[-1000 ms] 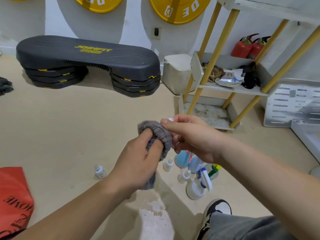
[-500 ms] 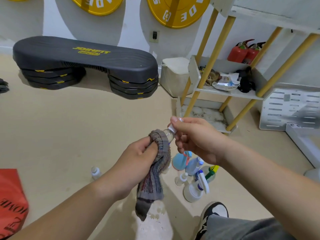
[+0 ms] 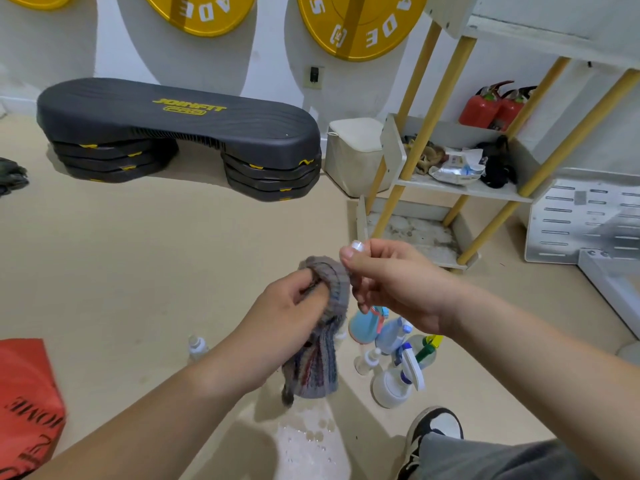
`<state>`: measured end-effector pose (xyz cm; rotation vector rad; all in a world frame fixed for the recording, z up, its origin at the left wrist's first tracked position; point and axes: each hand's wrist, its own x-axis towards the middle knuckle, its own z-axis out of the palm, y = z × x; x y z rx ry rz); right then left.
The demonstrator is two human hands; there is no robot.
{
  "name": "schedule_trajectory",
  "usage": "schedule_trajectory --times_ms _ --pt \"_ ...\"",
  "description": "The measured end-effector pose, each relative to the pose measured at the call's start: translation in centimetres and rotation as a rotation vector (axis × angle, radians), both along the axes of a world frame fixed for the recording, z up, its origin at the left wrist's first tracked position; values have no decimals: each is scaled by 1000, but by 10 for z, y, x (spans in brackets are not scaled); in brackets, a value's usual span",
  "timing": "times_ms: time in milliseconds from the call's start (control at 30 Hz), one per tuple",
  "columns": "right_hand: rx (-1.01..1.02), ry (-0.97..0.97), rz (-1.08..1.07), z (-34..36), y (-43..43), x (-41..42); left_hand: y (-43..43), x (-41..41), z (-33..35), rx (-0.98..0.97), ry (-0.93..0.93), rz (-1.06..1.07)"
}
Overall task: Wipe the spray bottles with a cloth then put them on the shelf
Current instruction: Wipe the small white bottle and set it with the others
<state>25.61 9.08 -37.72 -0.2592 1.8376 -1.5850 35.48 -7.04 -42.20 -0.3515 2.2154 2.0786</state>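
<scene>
In mid-frame the right hand (image 3: pixel 391 285) pinches the pale cap end of a small spray bottle (image 3: pixel 356 245) between thumb and curled fingers. Only the cap shows above the fingertips; the body is hidden. Just left of it, touching, the left hand (image 3: pixel 294 306) is clenched around a grey striped knit cloth (image 3: pixel 318 368), which is bunched over the bottle's body, its loose end hanging down below the fist. Both hands are held above the beige floor (image 3: pixel 138 271). On the floor below the right wrist stands a group of other spray bottles (image 3: pixel 394 386): a white one with a blue-and-white trigger nearest, a blue one and a green-and-yellow one behind it, and a small clear one beside them. One more small bottle (image 3: pixel 197 346) stands apart to the left, beside the left forearm. A wet patch (image 3: pixel 304 441) with droplets lies on the near floor under the cloth. The shelf (image 3: pixel 460 188), white boards on yellow poles, stands far right; its middle board carries crumpled packaging and dark items, and its bottom board looks stained. Two red fire extinguishers (image 3: pixel 485 105) sit behind it. A dark step platform (image 3: pixel 173 123) lies far left against the wall, and a red bag (image 3: pixel 24 403) is at the near left edge.
</scene>
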Motion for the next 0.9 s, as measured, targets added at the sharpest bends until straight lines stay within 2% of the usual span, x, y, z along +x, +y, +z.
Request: schedule_trajectory --times_ms 67,133,467,667,767,900 --pt "-3 -18 -44 -3 -5 3 2 2 4 -123 134 -9" --pt "-12 -40 -48 -2 -6 3 0 2 6 -147 166 -3" --pt "-62 -26 19 3 -2 2 -3 0 3 -118 149 40" --pt "-76 75 123 1 -1 5 0 1 11 -61 14 29" --pt "-34 139 132 1 0 5 -1 -1 10 -93 -19 115" --pt "1 158 134 1 0 5 1 0 13 -44 43 292"
